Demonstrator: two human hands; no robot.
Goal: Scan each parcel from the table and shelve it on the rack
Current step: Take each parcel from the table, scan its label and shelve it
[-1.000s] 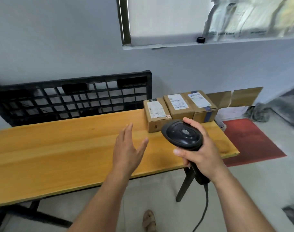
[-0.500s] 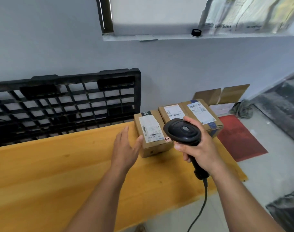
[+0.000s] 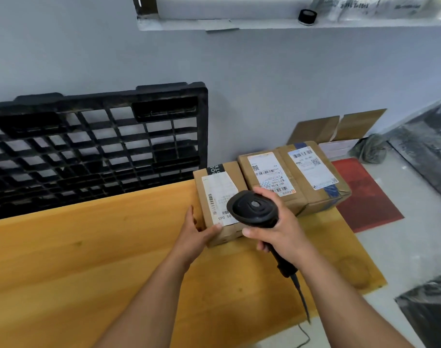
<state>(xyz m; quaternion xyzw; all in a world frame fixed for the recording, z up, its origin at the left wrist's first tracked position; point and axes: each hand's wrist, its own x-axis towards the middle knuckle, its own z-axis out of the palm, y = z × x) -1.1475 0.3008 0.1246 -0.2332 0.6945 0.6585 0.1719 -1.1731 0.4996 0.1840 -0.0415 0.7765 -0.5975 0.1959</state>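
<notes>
Fingers (image 3: pixel 190 217) of the left hand (image 3: pixel 193 237), spread in mid-air a second ago, now clasp the leftmost parcel (image 3: pixel 219 194) far right on the wooden table (image 3: pixel 88 247), the right hand (image 3: pixel 282 232) gripping the barcode scanner (image 3: pixel 252 209) over it, a black pallet (image 3: pixel 88 146) leaning on the grey wall (image 3: pixel 264 84) behind.

- Small brown cardboard parcel (image 3: pixel 229 169), with a white barcode label and a black printed band at its far end: lies flat at the far right of the yellow wooden table (image 3: pixel 88 247), leftmost of three. A left hand (image 3: pixel 193 237) grips its near left corner.
- Second brown cardboard parcel (image 3: pixel 267 177): flat, label up, just beside the first on its right.
- Third brown cardboard parcel (image 3: pixel 315 169), with blue tape: flat against the second, at the table's right edge.
- Black corded handheld scanner (image 3: pixel 252 208): gripped in a right hand (image 3: pixel 282 232), its head over the first parcel's label.
</notes>
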